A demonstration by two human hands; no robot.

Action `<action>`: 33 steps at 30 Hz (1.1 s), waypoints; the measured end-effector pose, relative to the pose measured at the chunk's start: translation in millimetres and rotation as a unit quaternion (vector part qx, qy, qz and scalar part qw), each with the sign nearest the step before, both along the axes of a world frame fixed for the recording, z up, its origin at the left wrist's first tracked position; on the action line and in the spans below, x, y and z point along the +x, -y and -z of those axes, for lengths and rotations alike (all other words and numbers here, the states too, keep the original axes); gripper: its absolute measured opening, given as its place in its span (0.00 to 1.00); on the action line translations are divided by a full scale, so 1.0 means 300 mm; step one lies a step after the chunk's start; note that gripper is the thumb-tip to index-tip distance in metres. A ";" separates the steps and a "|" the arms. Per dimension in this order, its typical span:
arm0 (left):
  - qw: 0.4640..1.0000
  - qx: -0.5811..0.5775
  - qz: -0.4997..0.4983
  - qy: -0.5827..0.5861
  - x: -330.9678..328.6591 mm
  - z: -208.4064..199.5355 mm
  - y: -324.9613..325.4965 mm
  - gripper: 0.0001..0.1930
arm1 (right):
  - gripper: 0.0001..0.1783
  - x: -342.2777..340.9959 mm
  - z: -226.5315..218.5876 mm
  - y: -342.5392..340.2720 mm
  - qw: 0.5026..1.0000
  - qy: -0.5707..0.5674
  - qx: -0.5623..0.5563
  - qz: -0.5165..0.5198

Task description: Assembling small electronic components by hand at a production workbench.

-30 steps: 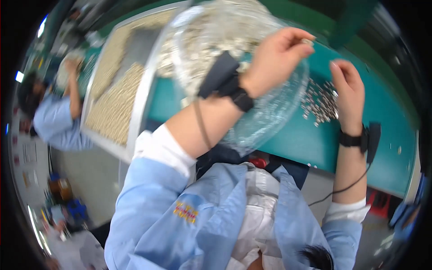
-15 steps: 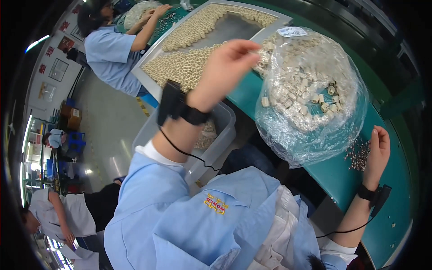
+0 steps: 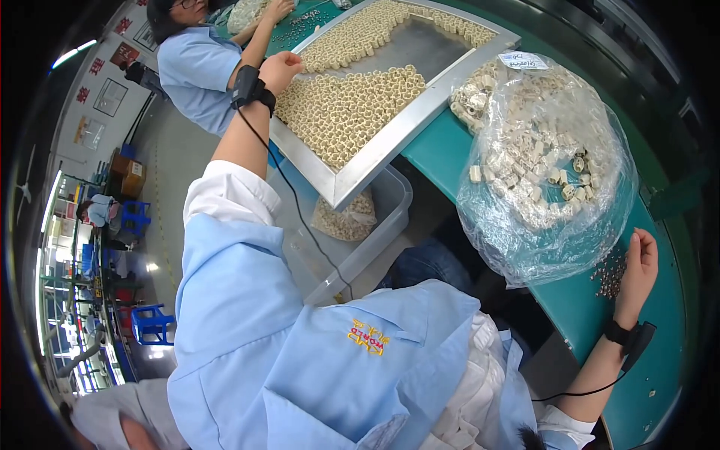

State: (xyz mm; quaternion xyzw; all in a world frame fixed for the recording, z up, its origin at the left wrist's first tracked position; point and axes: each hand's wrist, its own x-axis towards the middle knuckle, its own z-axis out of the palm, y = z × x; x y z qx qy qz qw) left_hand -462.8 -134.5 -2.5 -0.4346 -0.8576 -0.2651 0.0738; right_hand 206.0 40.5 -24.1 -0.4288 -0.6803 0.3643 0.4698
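Note:
My left hand (image 3: 280,72) reaches over the left rim of the metal-framed tray (image 3: 390,152). Its fingers are curled together above the cream-coloured ring-shaped parts (image 3: 352,109) packed across the tray; whatever they pinch is hidden. My right hand (image 3: 637,276) hovers at the right beside a pile of small shiny metal pieces (image 3: 607,274) on the green table. Its fingers are held closed, and anything in them is too small to make out. Between my hands lies a clear plastic bag (image 3: 525,247) with many loose cream parts (image 3: 517,161) in and around it.
Below the tray stands a translucent plastic bin (image 3: 397,206) with a bag of cream parts (image 3: 346,216) inside. At the far left a co-worker in a blue shirt (image 3: 196,71) works at the same green table (image 3: 431,154). Blue stools (image 3: 152,324) stand on the floor at the left.
My left hand has swung left, from beside the plastic bag to the tray's left side. My right hand stays near the metal pieces. The view has shifted slightly.

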 end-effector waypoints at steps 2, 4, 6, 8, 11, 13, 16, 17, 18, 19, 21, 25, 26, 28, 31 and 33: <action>0.998 -0.052 -0.007 -0.023 -0.007 0.024 -0.018 0.11 | 0.08 0.007 0.005 -0.006 1.000 -0.003 -0.006 -0.002; 0.996 -0.079 -0.009 -0.034 -0.013 0.042 -0.024 0.11 | 0.08 0.012 0.004 -0.007 1.000 0.011 -0.014 0.012; 0.996 -0.088 -0.010 -0.025 -0.016 0.049 -0.017 0.10 | 0.07 0.015 0.006 -0.010 0.999 0.018 -0.019 0.018; 0.995 -0.095 -0.011 -0.021 -0.014 0.057 -0.011 0.10 | 0.07 0.018 0.008 -0.014 1.000 0.010 -0.017 0.013; 0.996 -0.090 -0.021 0.000 -0.002 0.063 0.001 0.11 | 0.07 0.016 0.007 -0.012 1.000 0.004 -0.016 0.008; 0.996 -0.089 -0.023 0.003 -0.010 0.068 0.009 0.11 | 0.07 0.009 0.003 -0.007 1.000 0.002 -0.011 0.005; 0.996 -0.086 -0.027 0.009 -0.031 0.080 0.033 0.11 | 0.07 0.004 0.001 -0.005 1.000 0.008 -0.020 0.003; 0.997 -0.077 -0.023 0.003 -0.042 0.084 0.042 0.10 | 0.07 0.002 0.001 -0.004 1.000 0.010 -0.023 0.002; 0.997 -0.068 -0.019 -0.003 -0.049 0.084 0.051 0.10 | 0.07 -0.001 0.002 -0.003 1.000 0.009 -0.024 0.001; 0.998 -0.060 -0.016 -0.010 -0.055 0.082 0.058 0.10 | 0.08 -0.006 0.003 -0.002 1.000 0.011 -0.016 0.003; 0.998 -0.044 -0.021 -0.033 -0.029 0.078 0.053 0.10 | 0.08 -0.007 0.006 -0.001 1.000 0.017 0.000 0.012; 0.998 0.027 -0.025 -0.058 0.051 0.043 0.055 0.11 | 0.08 0.001 -0.001 -0.001 1.000 0.015 -0.003 -0.004; 0.997 0.063 -0.017 -0.035 0.088 0.023 0.053 0.11 | 0.08 0.002 0.003 -0.004 1.000 0.016 -0.005 -0.001; 0.995 0.098 0.006 -0.004 0.196 -0.012 0.017 0.11 | 0.09 0.016 0.004 -0.009 1.000 0.011 0.017 -0.009; 0.966 0.185 0.136 0.120 0.448 -0.056 -0.031 0.10 | 0.09 0.010 0.013 -0.017 0.999 0.027 0.025 -0.006; 0.931 0.165 0.270 0.184 0.677 -0.105 -0.057 0.09 | 0.09 0.000 0.011 -0.017 0.998 0.047 0.029 0.004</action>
